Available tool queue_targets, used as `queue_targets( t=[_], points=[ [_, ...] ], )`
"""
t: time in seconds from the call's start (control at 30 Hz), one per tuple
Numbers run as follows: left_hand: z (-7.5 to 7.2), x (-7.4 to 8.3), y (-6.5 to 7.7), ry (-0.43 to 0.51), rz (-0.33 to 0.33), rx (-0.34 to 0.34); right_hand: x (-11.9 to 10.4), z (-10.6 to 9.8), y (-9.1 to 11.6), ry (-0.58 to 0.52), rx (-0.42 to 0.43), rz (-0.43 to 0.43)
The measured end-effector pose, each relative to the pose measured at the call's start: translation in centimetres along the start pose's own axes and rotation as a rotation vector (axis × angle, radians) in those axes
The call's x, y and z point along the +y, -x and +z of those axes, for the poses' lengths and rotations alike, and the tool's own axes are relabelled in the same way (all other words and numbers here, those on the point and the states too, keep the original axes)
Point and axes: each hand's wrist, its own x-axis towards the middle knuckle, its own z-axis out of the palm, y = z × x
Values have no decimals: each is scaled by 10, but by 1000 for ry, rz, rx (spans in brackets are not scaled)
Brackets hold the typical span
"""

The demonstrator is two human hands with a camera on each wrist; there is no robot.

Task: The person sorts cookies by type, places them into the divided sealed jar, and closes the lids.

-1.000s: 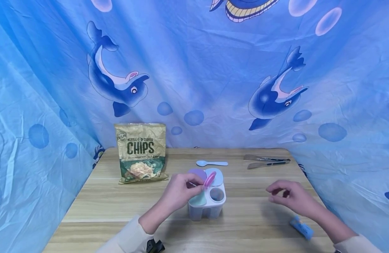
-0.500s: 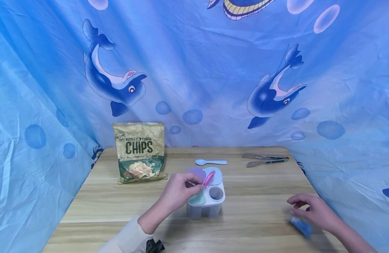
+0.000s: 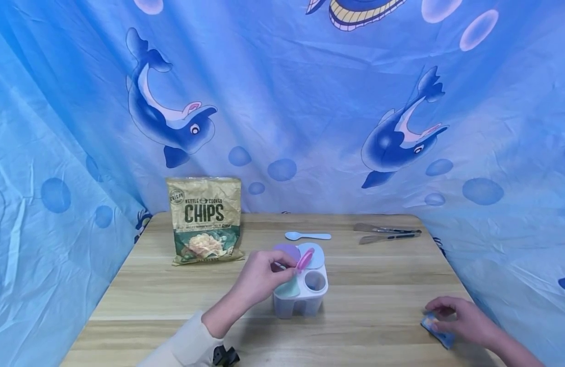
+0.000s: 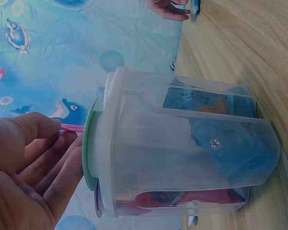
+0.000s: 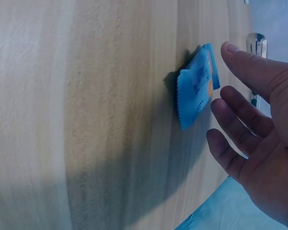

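Note:
My left hand (image 3: 259, 280) pinches the edge of a pink lid (image 3: 305, 259), raised beside an uncovered round opening of a translucent container (image 3: 284, 307) with several compartments. Purple (image 3: 287, 250), light blue (image 3: 313, 255) and green (image 4: 90, 143) lids cover the other compartments. Through the wall, the left wrist view shows blue packets (image 4: 240, 148) and a red packet (image 4: 211, 196). At the right, my right hand (image 3: 466, 322) hovers over a small blue snack packet (image 5: 197, 86) lying on the table. Its fingers are bent loosely around the packet, apart from it in the right wrist view.
A bag of chips (image 3: 206, 219) stands upright at the back left. Behind the container lies a light blue spoon (image 3: 308, 236). Tongs (image 3: 388, 237) rest at the back right of the wooden table (image 3: 181, 306). A blue dolphin-print curtain (image 3: 282, 102) surrounds the table's back and sides.
My right hand has moved right and toward the table's near edge, down to the blue snack packet. The left hand stays in place with the pink lid.

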Motion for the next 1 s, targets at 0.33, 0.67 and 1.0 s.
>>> queue_targets(
  t=[0.33,0.67,1.0],
  points=[
    [0,-1,1,-13,-8,6,13,1,-1,-31,-68,42],
    [1,-2,2,2,-15,-1,13,9,-6,2,-64,82],
    [1,-1,1,-3,-14,5,11,10,-9,-26,-57,84]
  ],
)
